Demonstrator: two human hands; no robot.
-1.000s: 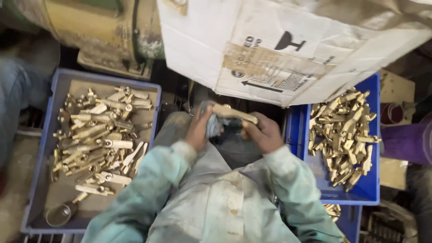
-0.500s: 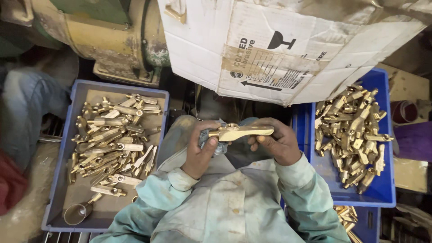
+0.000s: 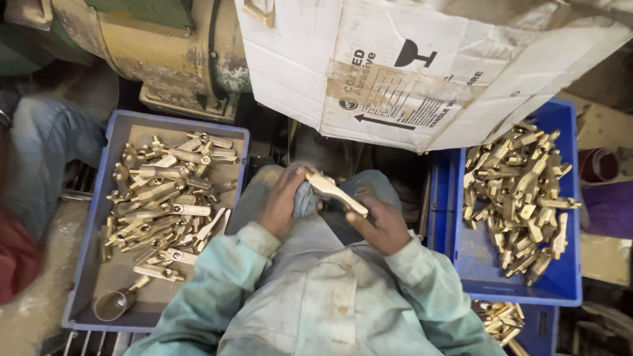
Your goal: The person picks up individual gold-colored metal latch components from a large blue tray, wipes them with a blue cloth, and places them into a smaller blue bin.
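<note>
Left hand clamped on a blue-grey cloth, pressing it to the upper end of a brass lever handle. Right hand closed on the handle's lower end, over the lap. Blue tray of brass parts left of left hand; blue crate of brass parts right of right hand.

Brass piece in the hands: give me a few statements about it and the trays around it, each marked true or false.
1. Both hands hold one brass piece. True.
2. The left hand also grips a bluish cloth. True.
3. The left tray holds no parts. False: it is full of brass pieces.
4. The right tray is red. False: it is blue.
5. A cardboard box hangs over the area in front of the hands. True.
</note>
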